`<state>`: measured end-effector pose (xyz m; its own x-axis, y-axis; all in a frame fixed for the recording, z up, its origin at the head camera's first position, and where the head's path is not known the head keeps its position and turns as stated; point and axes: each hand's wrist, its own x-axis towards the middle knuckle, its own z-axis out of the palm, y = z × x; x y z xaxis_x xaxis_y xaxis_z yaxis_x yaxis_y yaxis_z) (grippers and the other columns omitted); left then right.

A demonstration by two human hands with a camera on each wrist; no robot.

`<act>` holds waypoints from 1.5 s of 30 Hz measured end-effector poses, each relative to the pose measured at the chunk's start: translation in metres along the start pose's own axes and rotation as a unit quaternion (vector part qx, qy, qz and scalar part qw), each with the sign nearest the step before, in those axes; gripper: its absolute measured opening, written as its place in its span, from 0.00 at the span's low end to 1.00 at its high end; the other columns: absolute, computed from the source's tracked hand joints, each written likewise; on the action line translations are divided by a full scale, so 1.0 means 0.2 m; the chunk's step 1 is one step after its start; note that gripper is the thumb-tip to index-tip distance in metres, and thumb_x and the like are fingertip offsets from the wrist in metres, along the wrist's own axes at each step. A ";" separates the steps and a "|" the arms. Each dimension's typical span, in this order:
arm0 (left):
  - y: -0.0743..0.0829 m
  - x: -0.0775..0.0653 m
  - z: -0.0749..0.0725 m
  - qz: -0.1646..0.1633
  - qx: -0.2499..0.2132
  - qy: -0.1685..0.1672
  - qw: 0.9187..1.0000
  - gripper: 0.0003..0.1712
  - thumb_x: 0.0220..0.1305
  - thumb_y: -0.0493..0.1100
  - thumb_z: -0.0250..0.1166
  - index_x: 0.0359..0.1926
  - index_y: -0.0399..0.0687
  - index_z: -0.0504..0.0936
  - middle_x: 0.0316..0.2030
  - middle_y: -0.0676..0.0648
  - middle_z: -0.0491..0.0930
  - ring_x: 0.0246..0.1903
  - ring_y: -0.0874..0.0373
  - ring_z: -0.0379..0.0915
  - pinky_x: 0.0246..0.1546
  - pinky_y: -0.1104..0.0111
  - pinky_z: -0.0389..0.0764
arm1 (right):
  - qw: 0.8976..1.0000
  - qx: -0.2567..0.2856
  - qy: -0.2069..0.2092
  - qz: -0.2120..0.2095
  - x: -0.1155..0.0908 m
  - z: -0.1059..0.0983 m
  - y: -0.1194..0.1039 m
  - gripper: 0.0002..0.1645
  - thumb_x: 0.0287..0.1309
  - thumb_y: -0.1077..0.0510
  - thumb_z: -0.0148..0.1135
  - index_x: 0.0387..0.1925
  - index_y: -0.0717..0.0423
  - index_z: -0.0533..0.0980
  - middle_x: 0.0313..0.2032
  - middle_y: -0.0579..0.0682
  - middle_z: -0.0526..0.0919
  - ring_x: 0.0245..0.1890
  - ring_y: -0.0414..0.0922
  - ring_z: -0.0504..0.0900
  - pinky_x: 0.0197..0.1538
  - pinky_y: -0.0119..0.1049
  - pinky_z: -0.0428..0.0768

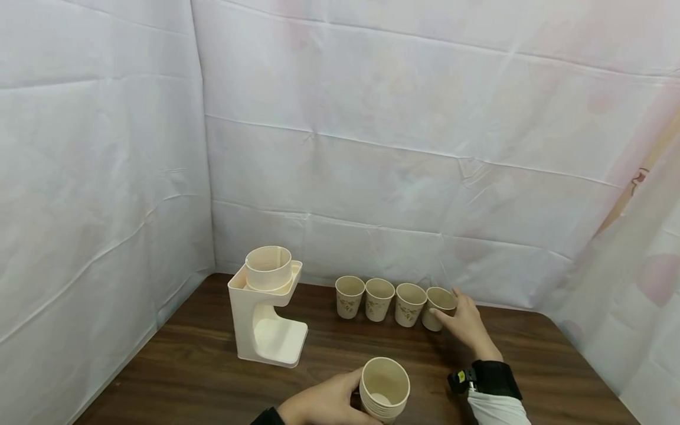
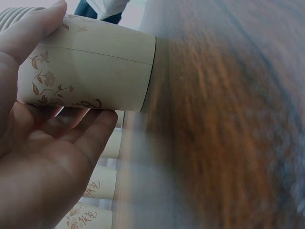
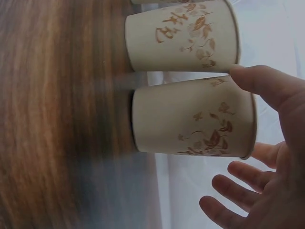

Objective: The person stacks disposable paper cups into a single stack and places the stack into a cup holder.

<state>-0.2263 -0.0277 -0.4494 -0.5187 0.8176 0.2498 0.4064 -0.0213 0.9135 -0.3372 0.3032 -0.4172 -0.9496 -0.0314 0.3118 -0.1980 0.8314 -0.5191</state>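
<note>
My left hand [image 1: 330, 401] grips a stack of nested paper cups [image 1: 385, 386], upright at the front of the table. In the left wrist view, the thumb lies along one side of the stack [image 2: 95, 62] and the fingers curl under the other; brown floral print shows. My right hand [image 1: 468, 321] is at the rightmost paper cup [image 1: 431, 321] of a row at the back. The right wrist view shows its thumb and index finger on either side of that cup's rim [image 3: 195, 119], the other fingers spread away from it.
Three more paper cups [image 1: 349, 298] stand left of that cup in the same row. A cream-coloured stand [image 1: 245, 330] with a round holder [image 1: 268, 277] on top is at the left of the dark wooden table [image 1: 196, 378]. White cloth [image 1: 372, 147] hangs behind.
</note>
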 end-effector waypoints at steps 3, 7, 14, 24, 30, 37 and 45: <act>0.00 0.00 0.00 0.005 0.015 0.003 1.000 0.37 0.55 0.44 0.69 0.63 0.57 0.62 0.54 0.49 0.74 0.52 0.59 0.69 0.48 0.71 0.75 | 1.000 0.019 -0.004 0.008 0.01 0.01 0.03 0.59 0.54 0.37 0.61 0.67 0.74 0.45 0.62 0.78 0.54 0.61 0.70 0.54 0.58 0.67 0.61; 0.00 0.00 0.00 0.003 0.019 0.004 1.000 0.37 0.54 0.44 0.69 0.63 0.58 0.62 0.54 0.50 0.74 0.52 0.60 0.69 0.49 0.71 0.75 | 0.998 0.058 -0.009 0.016 0.02 0.02 0.05 0.61 0.55 0.38 0.61 0.68 0.73 0.40 0.64 0.78 0.50 0.63 0.69 0.52 0.61 0.67 0.58; -0.01 0.00 0.00 0.009 0.043 0.008 0.999 0.37 0.54 0.46 0.69 0.63 0.58 0.62 0.54 0.51 0.74 0.52 0.61 0.69 0.51 0.70 0.73 | 0.996 0.086 -0.018 0.023 0.03 0.04 0.06 0.61 0.55 0.38 0.61 0.68 0.71 0.39 0.66 0.76 0.48 0.64 0.67 0.50 0.62 0.65 0.56; -0.01 0.00 0.00 0.009 0.024 0.000 1.000 0.37 0.55 0.45 0.69 0.63 0.59 0.61 0.55 0.51 0.73 0.53 0.60 0.68 0.52 0.69 0.73 | 0.995 0.088 -0.018 0.040 0.03 0.06 0.08 0.62 0.54 0.34 0.59 0.69 0.68 0.38 0.67 0.74 0.46 0.65 0.66 0.48 0.63 0.65 0.54; 0.00 0.00 0.00 0.008 0.053 0.010 0.998 0.37 0.54 0.46 0.69 0.63 0.59 0.62 0.54 0.52 0.74 0.52 0.61 0.68 0.52 0.70 0.72 | 0.995 0.086 -0.014 0.044 0.03 0.06 0.08 0.61 0.55 0.34 0.59 0.70 0.67 0.40 0.66 0.74 0.48 0.64 0.66 0.51 0.62 0.65 0.58; -0.01 0.00 0.00 0.006 0.054 0.015 0.998 0.37 0.53 0.46 0.70 0.61 0.57 0.63 0.53 0.51 0.75 0.51 0.62 0.70 0.50 0.71 0.74 | 0.998 0.064 0.000 0.026 0.02 0.04 0.07 0.56 0.56 0.40 0.60 0.67 0.73 0.45 0.64 0.78 0.52 0.62 0.69 0.53 0.60 0.66 0.60; -0.02 0.01 0.00 0.009 0.034 0.007 0.999 0.37 0.54 0.44 0.70 0.62 0.54 0.63 0.54 0.49 0.74 0.51 0.61 0.70 0.48 0.71 0.76 | 0.999 0.045 -0.012 0.018 0.01 0.02 0.06 0.50 0.54 0.47 0.63 0.64 0.75 0.51 0.59 0.79 0.58 0.58 0.68 0.57 0.55 0.64 0.66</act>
<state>-0.2280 -0.0266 -0.4521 -0.5215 0.8093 0.2703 0.4649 0.0039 0.8854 -0.3415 0.3112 -0.4259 -0.9619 -0.0168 0.2729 -0.1837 0.7790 -0.5994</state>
